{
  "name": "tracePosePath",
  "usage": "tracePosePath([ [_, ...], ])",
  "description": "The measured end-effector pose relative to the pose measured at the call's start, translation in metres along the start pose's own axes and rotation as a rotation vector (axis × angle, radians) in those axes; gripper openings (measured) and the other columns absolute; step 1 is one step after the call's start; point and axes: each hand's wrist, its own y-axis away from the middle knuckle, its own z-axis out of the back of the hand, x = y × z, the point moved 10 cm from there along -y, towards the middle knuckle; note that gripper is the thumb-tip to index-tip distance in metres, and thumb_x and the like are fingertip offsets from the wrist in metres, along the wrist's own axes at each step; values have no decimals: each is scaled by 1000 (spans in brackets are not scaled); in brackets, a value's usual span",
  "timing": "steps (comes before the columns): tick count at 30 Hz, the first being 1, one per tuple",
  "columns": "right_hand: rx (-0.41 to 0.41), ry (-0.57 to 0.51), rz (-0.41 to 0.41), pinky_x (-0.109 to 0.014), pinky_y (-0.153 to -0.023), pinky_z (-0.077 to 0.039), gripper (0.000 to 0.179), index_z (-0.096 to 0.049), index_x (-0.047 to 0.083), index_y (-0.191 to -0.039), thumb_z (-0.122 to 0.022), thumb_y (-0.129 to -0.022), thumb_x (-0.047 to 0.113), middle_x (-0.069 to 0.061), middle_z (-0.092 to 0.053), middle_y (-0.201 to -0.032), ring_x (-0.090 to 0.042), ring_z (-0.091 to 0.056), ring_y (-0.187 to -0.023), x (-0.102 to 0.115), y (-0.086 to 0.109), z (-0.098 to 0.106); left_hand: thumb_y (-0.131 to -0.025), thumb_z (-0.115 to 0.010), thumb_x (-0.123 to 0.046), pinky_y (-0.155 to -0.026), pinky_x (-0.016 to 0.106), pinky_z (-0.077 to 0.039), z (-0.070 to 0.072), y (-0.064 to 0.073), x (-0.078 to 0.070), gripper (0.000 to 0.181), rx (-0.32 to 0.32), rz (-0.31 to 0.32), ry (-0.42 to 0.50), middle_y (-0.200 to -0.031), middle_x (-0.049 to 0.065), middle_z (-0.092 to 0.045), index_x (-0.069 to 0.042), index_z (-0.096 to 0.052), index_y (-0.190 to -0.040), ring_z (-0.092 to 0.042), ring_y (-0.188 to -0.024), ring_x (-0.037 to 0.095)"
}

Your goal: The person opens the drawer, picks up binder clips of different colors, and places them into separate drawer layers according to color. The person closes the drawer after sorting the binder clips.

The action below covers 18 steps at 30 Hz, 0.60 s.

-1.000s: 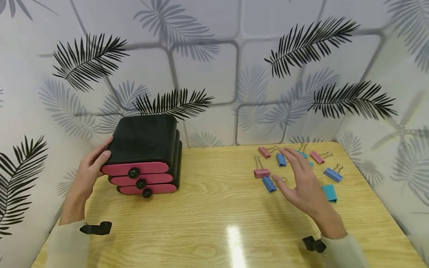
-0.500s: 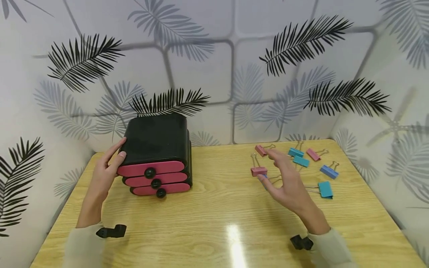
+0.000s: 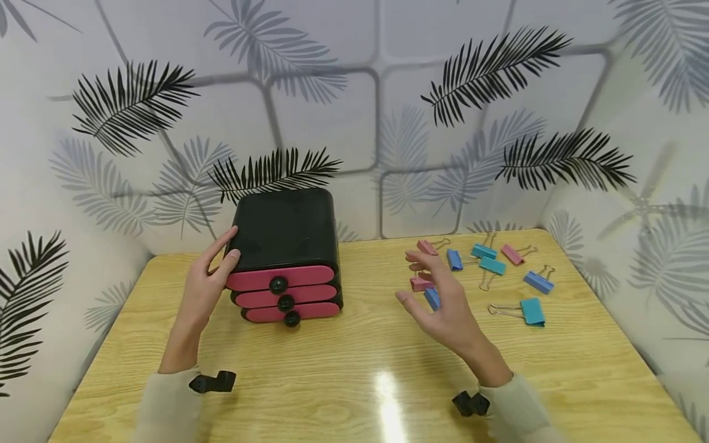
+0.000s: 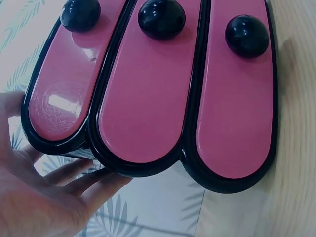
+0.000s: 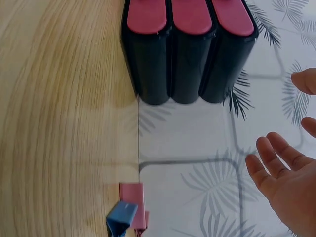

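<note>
A black box of stacked drawers (image 3: pixel 285 227) with pink fronts and round black knobs stands on the left part of the table. My left hand (image 3: pixel 202 292) lies against its left side, thumb near the top front corner; in the left wrist view, the fingers (image 4: pixel 106 190) reach loosely along that side without wrapping round it. My right hand (image 3: pixel 448 304) hovers with spread, slightly bent fingers and holds nothing. Below and behind it are a pink binder clip (image 3: pixel 422 284) and a blue binder clip (image 3: pixel 432 299), both partly hidden by the hand.
Several more binder clips lie at the back right, among them a teal one (image 3: pixel 533 312), a blue one (image 3: pixel 538 282) and a pink one (image 3: pixel 512 253). A leaf-patterned wall (image 3: pixel 354 141) rises behind the wooden table (image 3: pixel 310 381).
The drawer box has slid to the right across the table, with my left hand moving along at its side. My right hand has shifted left, uncovering several clips.
</note>
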Motion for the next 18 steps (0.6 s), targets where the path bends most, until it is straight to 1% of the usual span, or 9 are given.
tracePosePath([
  [2,2,1,-11,-34,-98,-51,69,-50,15,-149,-79,-88,6,-4,-54,-146,-27,-58,-122,2,-1,-5,-107,-54,-36,-93,16,-46,-5,-1,-1,52,0,0,-9,-164,0,-37,-28,-44,-158,-39,-146,24],
  [3,4,-5,-12,-34,-98,-51,68,-50,16,-149,-79,-88,7,-3,-57,-144,-28,-58,-123,3,-2,-8,-107,-54,-37,-97,20,-46,-8,-2,-2,52,0,1,-14,-163,-1,-37,-28,-45,-157,-38,-147,23],
  [6,1,-21,-12,-40,-100,-50,67,-51,17,-149,-79,-88,8,-2,-59,-140,-27,-58,-123,5,-4,-12,-107,-55,-35,-109,38,-42,-16,-4,-4,52,-3,-11,-21,-163,-2,-38,-28,-46,-157,-31,-150,21],
  [9,-7,-48,-8,-45,-98,-52,67,-52,16,-149,-79,-88,6,-3,-60,-138,-28,-59,-121,6,-5,-14,-106,-56,-33,-114,55,-35,-23,-5,-8,51,-8,-33,-12,-162,-1,-39,-26,-47,-156,-28,-152,20],
  [12,-8,-69,-15,-45,-96,-53,66,-53,16,-148,-78,-88,5,-3,-61,-137,-28,-61,-119,5,-6,-16,-106,-57,-30,-114,60,-32,-29,-6,-12,51,-15,-53,-4,-162,0,-40,-25,-48,-156,-28,-152,21],
  [18,-3,-113,-34,-39,-91,-55,62,-55,18,-145,-77,-89,4,-2,-65,-130,-25,-64,-114,6,-6,-20,-106,-58,-30,-114,61,-31,-45,-6,-19,50,-12,-64,-9,-161,1,-40,-25,-49,-155,-29,-151,22],
])
